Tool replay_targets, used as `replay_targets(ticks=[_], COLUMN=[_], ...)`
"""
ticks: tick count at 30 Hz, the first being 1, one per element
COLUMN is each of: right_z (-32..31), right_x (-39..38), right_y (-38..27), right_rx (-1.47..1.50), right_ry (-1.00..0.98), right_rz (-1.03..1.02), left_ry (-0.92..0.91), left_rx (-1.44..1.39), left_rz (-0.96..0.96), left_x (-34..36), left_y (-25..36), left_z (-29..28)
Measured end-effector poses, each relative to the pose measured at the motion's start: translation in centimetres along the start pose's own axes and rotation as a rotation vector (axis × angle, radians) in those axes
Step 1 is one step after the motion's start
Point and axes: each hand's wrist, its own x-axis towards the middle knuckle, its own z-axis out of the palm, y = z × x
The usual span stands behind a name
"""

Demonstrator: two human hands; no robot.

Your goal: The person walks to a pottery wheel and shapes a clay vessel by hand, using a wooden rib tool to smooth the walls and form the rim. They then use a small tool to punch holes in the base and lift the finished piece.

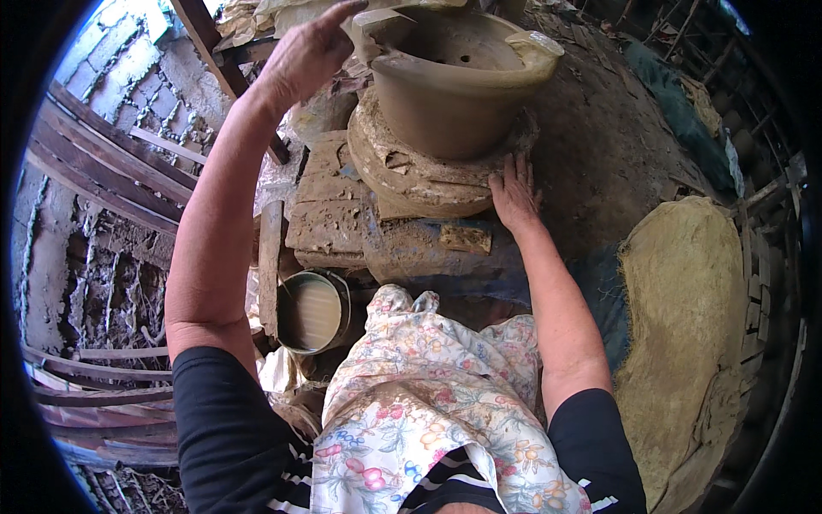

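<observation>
A wet grey-brown clay pot (454, 107) with a wide mouth stands on a round, clay-caked turntable (415, 182). Small holes show in its inner floor, and a pale lug (538, 51) rises from the right of its rim. My left hand (308, 56) is raised beside the rim's left side, index finger stretched out and no held thing visible; whether it touches the clay I cannot tell. Low on the right, my right hand (516, 190) rests its outstretched fingers against the turntable's edge, holding nothing.
A bucket of murky water (310, 313) stands below left, a wooden strip (271, 270) upright beside it. Clay-smeared blocks (330, 210) lie by the turntable. A yellowish sack (685, 325) covers the right side. Wooden slats (111, 154) line the left. A floral cloth (428, 377) covers my lap.
</observation>
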Motion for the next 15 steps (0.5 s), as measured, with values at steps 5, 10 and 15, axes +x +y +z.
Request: replay_targets(ticks=[5, 10, 15], right_z=[0.2, 0.2, 0.0], right_x=[2.3, 4.3, 5.3], right_y=[2.1, 3.9, 4.8], right_rx=[0.072, 0.168, 0.106], right_ry=[-0.001, 0.036, 0.052], right_rz=[0.043, -0.057, -0.114], left_ry=[0.022, -0.001, -0.006], left_rx=[0.214, 0.257, 0.325], left_rz=[0.250, 0.281, 0.365], left_x=[-1.2, -0.5, -0.7], left_y=[-2.7, -3.3, -3.2], left_z=[3.0, 4.3, 4.8])
